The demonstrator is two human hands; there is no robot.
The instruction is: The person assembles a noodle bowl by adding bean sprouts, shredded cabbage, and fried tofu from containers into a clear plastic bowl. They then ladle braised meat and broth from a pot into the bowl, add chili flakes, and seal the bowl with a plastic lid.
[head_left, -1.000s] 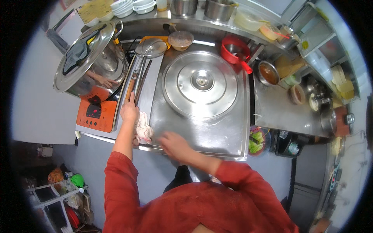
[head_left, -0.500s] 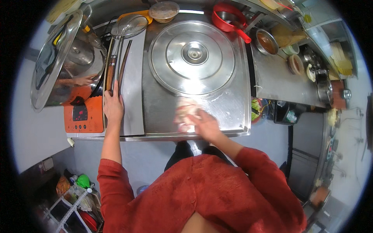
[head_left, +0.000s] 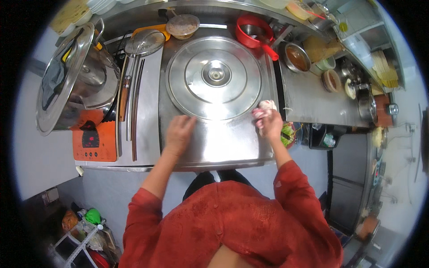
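Note:
My right hand is closed around a bunched red-and-white cloth, at the right side of the steel worktop. A big round steel lid with a central knob lies on the worktop; the cloth is just beyond its lower right rim. At the lid's lower left rim is my left hand, its fingers bent and slightly blurred; whether they grip the rim I cannot tell. Left of it, a wire strainer, a wooden-handled tool and long chopsticks lie on a pale board.
An orange induction cooker and a large steel pot with a tilted lid are at left. Behind the round lid stand a covered bowl and a red pan, its handle pointing forward. A steel bowl of brown liquid sits right.
My left hand has left the tools on the board and come right to the lid's rim. My right hand has carried the cloth from the worktop's front middle to its right side.

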